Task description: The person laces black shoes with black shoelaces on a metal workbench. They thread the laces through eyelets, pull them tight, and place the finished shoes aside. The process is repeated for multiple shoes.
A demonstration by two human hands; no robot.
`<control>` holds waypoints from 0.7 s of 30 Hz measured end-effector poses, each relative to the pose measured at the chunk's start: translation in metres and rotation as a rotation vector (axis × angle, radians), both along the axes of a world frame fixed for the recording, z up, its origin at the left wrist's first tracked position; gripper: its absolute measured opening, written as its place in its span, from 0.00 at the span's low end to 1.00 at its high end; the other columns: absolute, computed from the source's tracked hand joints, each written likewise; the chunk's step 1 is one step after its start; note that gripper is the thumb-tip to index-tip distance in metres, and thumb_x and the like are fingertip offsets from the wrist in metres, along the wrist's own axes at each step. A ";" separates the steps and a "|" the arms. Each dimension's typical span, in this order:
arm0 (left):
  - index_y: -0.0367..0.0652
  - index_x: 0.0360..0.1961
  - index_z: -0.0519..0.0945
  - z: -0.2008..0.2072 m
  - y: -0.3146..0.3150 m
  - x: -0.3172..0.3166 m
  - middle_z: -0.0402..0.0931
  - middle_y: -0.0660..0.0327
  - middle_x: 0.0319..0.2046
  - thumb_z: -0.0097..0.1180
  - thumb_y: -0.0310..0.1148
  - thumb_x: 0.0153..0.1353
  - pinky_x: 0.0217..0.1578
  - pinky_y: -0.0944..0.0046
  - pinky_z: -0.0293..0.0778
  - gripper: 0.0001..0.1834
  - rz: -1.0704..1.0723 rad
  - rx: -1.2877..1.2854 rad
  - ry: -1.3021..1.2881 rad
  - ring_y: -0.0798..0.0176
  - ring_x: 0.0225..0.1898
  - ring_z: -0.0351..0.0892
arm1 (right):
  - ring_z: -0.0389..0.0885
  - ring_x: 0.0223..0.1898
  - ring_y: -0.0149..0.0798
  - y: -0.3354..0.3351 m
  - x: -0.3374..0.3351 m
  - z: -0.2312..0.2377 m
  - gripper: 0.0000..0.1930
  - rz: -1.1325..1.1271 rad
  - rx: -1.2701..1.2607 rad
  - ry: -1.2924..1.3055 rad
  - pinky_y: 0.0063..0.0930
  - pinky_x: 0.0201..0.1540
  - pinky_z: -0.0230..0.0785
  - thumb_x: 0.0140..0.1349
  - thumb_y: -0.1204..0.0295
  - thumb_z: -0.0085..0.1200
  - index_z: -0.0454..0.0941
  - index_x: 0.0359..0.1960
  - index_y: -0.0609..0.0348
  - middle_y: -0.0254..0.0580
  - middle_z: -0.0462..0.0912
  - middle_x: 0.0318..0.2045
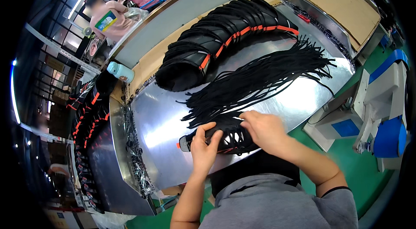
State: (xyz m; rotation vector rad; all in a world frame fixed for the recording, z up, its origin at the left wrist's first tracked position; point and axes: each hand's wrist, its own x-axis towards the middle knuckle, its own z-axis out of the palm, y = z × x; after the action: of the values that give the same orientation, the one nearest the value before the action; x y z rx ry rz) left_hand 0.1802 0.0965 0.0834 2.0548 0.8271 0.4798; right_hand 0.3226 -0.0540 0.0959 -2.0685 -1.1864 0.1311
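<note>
A black shoe upper [232,141] with pale lacing lines and an orange tab lies at the near edge of the metal table. My left hand [206,144] grips it, thumb and forefinger pressed to its lacing area. Over the other end of the shoe, my right hand [264,130] is closed in a pinch. A thin white tip shows at its fingers; I cannot tell what it belongs to. Just beyond both hands lies a loose bundle of black shoelaces [255,77]. Behind it, a long curved row of nested black shoe uppers [225,34] with orange strips stretches across the table.
The metal table [158,120] has raised edges. A light-blue bottle [120,72] stands at its left corner, near more stacked uppers [89,118]. Red snips [303,18] lie at the far right. A white and blue machine [368,112] stands to the right. Two people sit beyond the partition.
</note>
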 end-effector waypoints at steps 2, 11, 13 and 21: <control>0.38 0.49 0.77 -0.001 -0.006 0.008 0.79 0.63 0.35 0.66 0.26 0.56 0.37 0.71 0.75 0.19 -0.057 -0.022 -0.069 0.70 0.37 0.80 | 0.84 0.30 0.47 0.008 -0.004 -0.056 0.08 -0.033 0.300 0.055 0.37 0.31 0.74 0.65 0.68 0.54 0.78 0.41 0.56 0.43 0.83 0.32; 0.48 0.57 0.70 -0.004 -0.003 0.021 0.83 0.63 0.29 0.68 0.25 0.48 0.46 0.63 0.68 0.33 0.059 0.037 0.068 0.65 0.34 0.78 | 0.84 0.31 0.46 0.008 -0.009 -0.056 0.08 -0.098 0.449 0.381 0.32 0.34 0.73 0.67 0.70 0.53 0.78 0.43 0.60 0.45 0.84 0.31; 0.42 0.58 0.68 0.014 0.012 0.015 0.79 0.63 0.32 0.64 0.18 0.50 0.44 0.68 0.73 0.33 -0.160 -0.372 0.062 0.68 0.37 0.79 | 0.83 0.30 0.46 0.008 -0.008 -0.055 0.08 -0.126 0.459 0.384 0.32 0.34 0.73 0.67 0.70 0.53 0.77 0.43 0.60 0.44 0.83 0.31; 0.38 0.55 0.70 0.031 0.025 0.008 0.76 0.64 0.32 0.61 0.13 0.53 0.45 0.69 0.76 0.27 -0.159 -0.783 -0.020 0.69 0.37 0.78 | 0.77 0.23 0.36 0.005 -0.006 -0.014 0.08 0.197 0.579 0.024 0.28 0.25 0.69 0.51 0.76 0.62 0.78 0.33 0.55 0.34 0.75 0.28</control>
State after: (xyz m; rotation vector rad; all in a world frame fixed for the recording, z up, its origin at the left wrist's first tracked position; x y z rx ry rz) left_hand 0.1885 0.1212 0.1145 1.3668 0.6844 0.0567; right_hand 0.3166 -0.0486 0.0820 -1.4440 -1.2353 -0.0883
